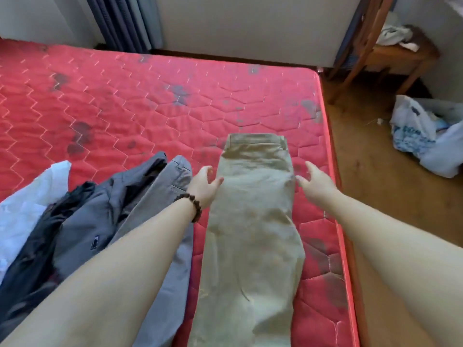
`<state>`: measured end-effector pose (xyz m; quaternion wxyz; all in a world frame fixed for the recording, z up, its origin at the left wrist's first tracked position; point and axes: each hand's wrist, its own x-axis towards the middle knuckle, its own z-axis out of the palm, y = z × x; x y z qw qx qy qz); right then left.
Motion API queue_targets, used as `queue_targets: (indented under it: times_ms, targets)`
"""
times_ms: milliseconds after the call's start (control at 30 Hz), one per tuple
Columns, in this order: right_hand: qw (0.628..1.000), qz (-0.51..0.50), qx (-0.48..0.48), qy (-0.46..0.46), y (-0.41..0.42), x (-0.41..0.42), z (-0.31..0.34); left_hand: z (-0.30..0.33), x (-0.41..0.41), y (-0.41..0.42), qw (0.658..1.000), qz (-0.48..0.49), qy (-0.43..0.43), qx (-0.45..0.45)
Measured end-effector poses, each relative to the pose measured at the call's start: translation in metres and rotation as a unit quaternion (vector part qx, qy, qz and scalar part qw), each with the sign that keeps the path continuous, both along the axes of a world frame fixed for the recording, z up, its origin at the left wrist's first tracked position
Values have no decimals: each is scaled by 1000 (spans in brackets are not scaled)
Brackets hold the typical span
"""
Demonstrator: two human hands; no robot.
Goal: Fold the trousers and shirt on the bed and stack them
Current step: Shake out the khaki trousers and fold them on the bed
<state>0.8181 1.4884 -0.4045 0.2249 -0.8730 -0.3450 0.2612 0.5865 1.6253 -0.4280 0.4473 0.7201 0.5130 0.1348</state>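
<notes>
Khaki trousers [253, 221] lie lengthwise on the red mattress [125, 101], folded leg on leg, with the waistband at the far end. My left hand [204, 182], with a bead bracelet on its wrist, reaches to the trousers' left edge with relaxed fingers. At the right edge my right hand [314, 181] does the same, fingertips touching the cloth. Neither hand grips the fabric. Grey trousers [172, 176] lie to the left, partly under my left forearm. Beside them is a dark grey garment [100, 211] and a white one [27, 206].
The mattress's right edge [337, 196] runs close to the khaki trousers, with wooden floor beyond. A plastic bag [426, 136] lies on the floor. A wooden chair [390, 53] with cloth on it stands at the back right. Curtains [120, 21] hang behind the bed.
</notes>
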Motion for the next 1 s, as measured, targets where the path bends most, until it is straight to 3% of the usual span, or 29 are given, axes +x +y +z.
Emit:
queue_targets:
  times_ms: [133, 267, 367, 433, 567, 767, 1000]
  targets:
    - [995, 77, -37, -42, -27, -27, -65, -56, 0, -25, 983, -132, 95, 82]
    - [968, 196, -37, -149, -24, -68, -111, -102, 18, -49, 913, -287, 216, 194]
    - [937, 271, -99, -198, -26, -82, -146, -133, 17, -74, 872, -345, 245, 248]
    - [925, 277, -123, -228, -34, -74, -161, -146, 11, -74, 866, -337, 233, 286]
    - [927, 237, -79, -279, -32, -72, -163, -155, 25, -32, 863, -300, 267, 306]
    - [919, 223, -96, -311, 50, -19, -167, -157, 92, 34, 880, -234, 303, 282]
    - [937, 212, -37, -275, 72, 6, -188, -175, 96, 42, 886, -184, 261, 337]
